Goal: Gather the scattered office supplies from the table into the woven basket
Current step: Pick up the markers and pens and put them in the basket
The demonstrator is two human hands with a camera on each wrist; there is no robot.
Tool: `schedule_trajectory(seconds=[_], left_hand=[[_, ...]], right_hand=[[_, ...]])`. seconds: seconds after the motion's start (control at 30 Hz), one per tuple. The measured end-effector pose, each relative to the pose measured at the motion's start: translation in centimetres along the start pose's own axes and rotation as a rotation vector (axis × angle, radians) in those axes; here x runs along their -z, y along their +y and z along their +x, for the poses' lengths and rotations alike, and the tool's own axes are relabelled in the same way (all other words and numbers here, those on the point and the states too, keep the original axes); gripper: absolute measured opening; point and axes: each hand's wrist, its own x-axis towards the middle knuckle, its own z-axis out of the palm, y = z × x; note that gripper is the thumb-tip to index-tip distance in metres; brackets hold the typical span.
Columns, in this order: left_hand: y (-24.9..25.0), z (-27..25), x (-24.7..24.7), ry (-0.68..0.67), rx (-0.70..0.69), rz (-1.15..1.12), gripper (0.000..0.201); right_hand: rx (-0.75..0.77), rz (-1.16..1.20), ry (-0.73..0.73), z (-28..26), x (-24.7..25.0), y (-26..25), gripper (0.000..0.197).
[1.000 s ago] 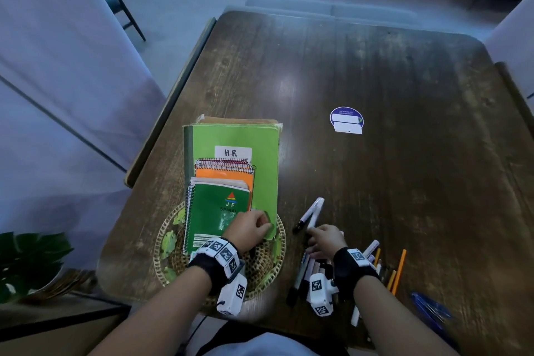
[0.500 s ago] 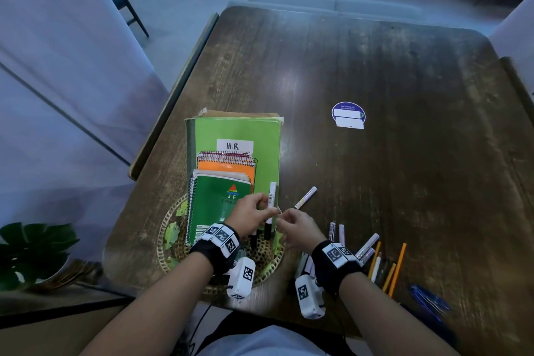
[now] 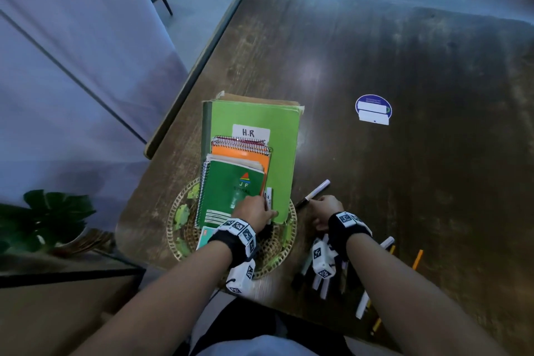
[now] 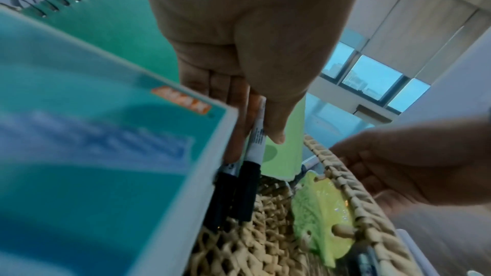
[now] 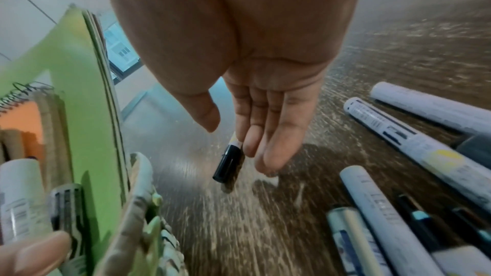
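I saw the woven basket (image 3: 277,257) at the near edge of the worktop (image 3: 404,66), filled with stacked notebooks (image 3: 254,153). My left hand (image 3: 254,211) pinched a white marker (image 4: 256,133) over its weave, beside another. My right hand (image 3: 325,208), fingers straight, touched a black-capped marker (image 3: 313,193) just outside the rim, near loose pens (image 5: 385,228).

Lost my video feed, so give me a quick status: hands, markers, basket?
Left hand grips two markers over the woven basket. Right hand open, touching a marker on the table. Notebook stack crowds the basket.
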Motion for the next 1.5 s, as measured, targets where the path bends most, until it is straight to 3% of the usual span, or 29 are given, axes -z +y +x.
schedule_trajectory(seconds=[0.1, 0.23, 0.27, 0.43, 0.6, 0.73, 0.87, 1.0, 1.13, 1.37, 1.5], left_hand=[[-0.1, 0.3, 0.1, -0.011, -0.001, 0.053, 0.044], [-0.2, 0.7, 0.2, -0.026, -0.008, 0.097, 0.040], [-0.2, 0.7, 0.1, -0.028, -0.011, 0.112, 0.039], [-0.5, 0.6, 0.1, -0.033, -0.034, 0.094, 0.033], [-0.5, 0.4, 0.7, -0.063, -0.092, -0.066, 0.025], [0.0, -0.1, 1.6, -0.038, -0.148, -0.211, 0.018], [0.9, -0.4, 2.6, -0.017, -0.221, -0.365, 0.020], [2.1, -1.2, 3.2, -0.051, -0.301, -0.525, 0.028], [2.2, -1.5, 2.9, -0.010, -0.340, -0.456, 0.015], [0.4, -0.7, 1.1, -0.016, -0.114, -0.309, 0.024], [0.4, 0.0, -0.2, -0.025, -0.078, -0.121, 0.034]], right_hand=[[-0.012, -0.018, 0.007, 2.3, -0.7, -0.5, 0.038], [0.004, -0.057, 0.023, 11.4, -2.8, 2.7, 0.085], [-0.014, -0.067, 0.029, 12.1, -3.1, 2.7, 0.087], [-0.077, -0.084, 0.033, 5.2, -2.0, -0.9, 0.026], [-0.065, 0.004, -0.037, 8.1, -1.7, 2.0, 0.030], [0.038, 0.155, -0.047, 3.8, -0.8, 1.3, 0.010], [0.156, 0.303, -0.108, 0.0, -0.4, 1.0, 0.008], [0.362, 0.188, -0.168, -3.6, -0.9, 0.2, 0.010], [0.481, 0.011, -0.158, -5.4, -1.9, 0.0, 0.014], [0.162, -0.071, 0.036, -3.8, 0.8, 4.2, 0.014], [-0.004, -0.175, 0.062, -2.5, 2.3, 7.6, 0.012]])
